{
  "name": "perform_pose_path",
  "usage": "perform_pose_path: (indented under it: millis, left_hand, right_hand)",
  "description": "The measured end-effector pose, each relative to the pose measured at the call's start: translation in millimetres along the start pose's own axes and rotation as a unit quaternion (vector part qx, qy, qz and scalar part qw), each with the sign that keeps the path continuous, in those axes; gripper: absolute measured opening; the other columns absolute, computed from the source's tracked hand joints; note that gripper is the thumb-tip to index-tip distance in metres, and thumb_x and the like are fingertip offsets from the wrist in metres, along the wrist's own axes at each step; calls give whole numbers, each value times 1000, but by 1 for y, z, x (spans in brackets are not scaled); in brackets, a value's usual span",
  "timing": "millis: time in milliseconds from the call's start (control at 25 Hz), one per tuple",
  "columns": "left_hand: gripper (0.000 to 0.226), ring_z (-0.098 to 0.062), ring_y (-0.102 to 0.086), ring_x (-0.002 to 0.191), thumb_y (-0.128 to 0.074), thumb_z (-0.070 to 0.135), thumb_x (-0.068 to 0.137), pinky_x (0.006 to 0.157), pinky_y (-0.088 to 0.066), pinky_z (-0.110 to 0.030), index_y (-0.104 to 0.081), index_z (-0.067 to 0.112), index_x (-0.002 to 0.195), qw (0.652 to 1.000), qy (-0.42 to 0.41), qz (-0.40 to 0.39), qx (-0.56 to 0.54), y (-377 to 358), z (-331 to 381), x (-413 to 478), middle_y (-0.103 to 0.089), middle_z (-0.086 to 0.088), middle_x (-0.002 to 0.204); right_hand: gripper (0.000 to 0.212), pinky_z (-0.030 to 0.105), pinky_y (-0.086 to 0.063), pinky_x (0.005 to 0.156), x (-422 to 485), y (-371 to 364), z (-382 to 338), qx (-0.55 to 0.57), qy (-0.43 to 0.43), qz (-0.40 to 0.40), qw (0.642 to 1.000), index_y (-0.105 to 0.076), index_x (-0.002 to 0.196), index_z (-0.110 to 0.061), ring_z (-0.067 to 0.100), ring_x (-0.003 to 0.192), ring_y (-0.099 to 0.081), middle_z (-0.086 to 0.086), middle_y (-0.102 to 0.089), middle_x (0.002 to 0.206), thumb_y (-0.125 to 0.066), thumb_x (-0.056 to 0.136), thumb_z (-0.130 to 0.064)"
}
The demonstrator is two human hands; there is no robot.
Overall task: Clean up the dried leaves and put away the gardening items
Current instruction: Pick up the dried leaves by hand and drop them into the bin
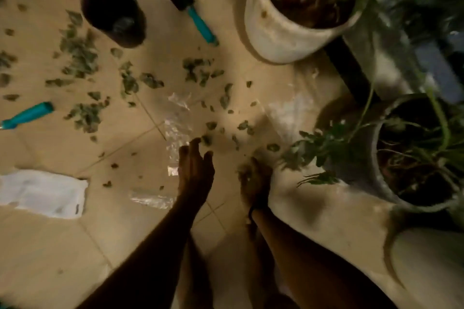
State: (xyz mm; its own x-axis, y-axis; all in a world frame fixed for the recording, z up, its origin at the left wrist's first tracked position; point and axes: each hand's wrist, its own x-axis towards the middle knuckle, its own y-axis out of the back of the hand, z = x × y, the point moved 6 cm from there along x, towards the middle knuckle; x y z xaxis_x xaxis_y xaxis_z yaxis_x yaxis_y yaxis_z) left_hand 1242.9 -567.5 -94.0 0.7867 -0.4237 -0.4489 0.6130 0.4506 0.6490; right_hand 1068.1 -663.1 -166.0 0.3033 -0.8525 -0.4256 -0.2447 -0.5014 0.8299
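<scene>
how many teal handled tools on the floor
2. A black-bladed trowel with teal handle lies between the black pot and white pot; another teal-handled tool lies at the left edge, head cut off. Others may be hidden.

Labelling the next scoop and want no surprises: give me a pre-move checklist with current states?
1. Left hand free to scoop: ok. Its fingers are straight, it holds nothing, and its tips are near a leaf.
2. Right hand load: cannot tell. It is blurred, and the fingers look curled, maybe around leaf bits.
3. Clear plastic ready to take leaves: cannot tell. It lies crumpled on the floor with no opening visible.
4. Dried leaves cleared: not ok. Many are scattered over the tiles.
5. Trowel put away: not ok. It lies on the floor beside the black pot.
</scene>
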Motion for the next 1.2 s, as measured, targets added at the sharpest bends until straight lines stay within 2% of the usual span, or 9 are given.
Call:
perform_pose_path:
  millis: [200, 280, 360, 440, 640, 760, 880, 1000, 1200]
  left_hand:
    - [66, -35, -46, 118, -61, 17, 96, 90, -42, -29, -30, 25, 154, 994, -79, -69, 31, -55, -8, 34, -29, -15, 144]
    - [53, -36, -46, 117, -57, 23, 97, 91, -46, -32, -39, 38, 144, 995, -78, -57, 19, -54, -7, 42, -32, -14, 139]
    - [18, -36, -49, 108, -44, 46, 94, 87, -51, -47, -48, 50, 112, 997, -64, -46, 14, -53, 2, 44, -44, -14, 125]
    - [21, -33, -48, 101, -35, 53, 94, 78, -46, -45, -45, 35, 92, 989, -112, -42, 87, -57, 10, 41, -48, -11, 111]
    - [45, -33, -48, 95, -26, 44, 92, 76, -45, -44, -52, 8, 99, 989, -131, -22, 64, -62, -2, 38, -50, -15, 107]
    - [39, -29, -49, 94, -23, 43, 95, 71, -46, -40, -46, 12, 97, 990, -131, -1, 49, -58, 2, 43, -50, -10, 105]
    - [26, -23, -52, 116, -35, 31, 106, 86, -53, -37, -47, 22, 127, 994, -107, -3, 4, -57, 1, 52, -47, 7, 128]
    - [57, -31, -43, 125, -45, -1, 98, 93, -50, -33, -37, 23, 149, 982, -159, -73, 76, -77, -6, 54, -26, -8, 153]
    - [30, -32, -47, 107, -58, 3, 93, 75, -57, -41, -52, 8, 122, 963, -196, -70, 172, -84, -3, 54, -42, -14, 130]
  right_hand:
    - [22, 49, -44, 104, 8, -20, 26, -12, 90, -14, 996, -69, 111, -12, 31, 123, -49, 12, -60, 126, -60, 96, -25]
    - [12, 51, -52, 87, 22, 3, 24, 19, 92, 52, 994, -68, 100, -9, 32, 102, -58, 12, -63, 108, -65, 93, -17]
    - [9, 50, -54, 81, 45, 29, 18, 58, 94, 116, 987, -67, 98, -5, 32, 94, -60, 5, -55, 108, -68, 90, -10]
    - [15, 47, -53, 89, 65, 43, 11, 77, 110, 128, 983, -66, 103, -2, 32, 101, -59, -4, -44, 115, -67, 91, -11]
    - [32, 44, -53, 75, 81, 38, 10, 13, 117, 89, 989, -63, 102, -8, 19, 89, -54, 9, -58, 100, -44, 98, -33]
    - [14, 35, -52, 74, 87, 43, -6, 81, 108, 98, 986, -64, 106, -5, 20, 86, -57, 9, -62, 93, -61, 92, -9]
    - [41, 33, -50, 86, 99, 35, -36, 77, 163, 28, 983, -55, 135, -9, 21, 102, -56, 13, -61, 111, -60, 94, -8]
    - [46, 38, -47, 96, 107, 18, -58, 10, 226, -42, 973, -51, 141, -18, 29, 113, -52, 17, -49, 127, -57, 95, -12]
    - [26, 39, -49, 96, 110, 13, -56, 11, 232, -45, 972, -65, 119, -18, 27, 112, -56, 11, -56, 125, -56, 95, -23]
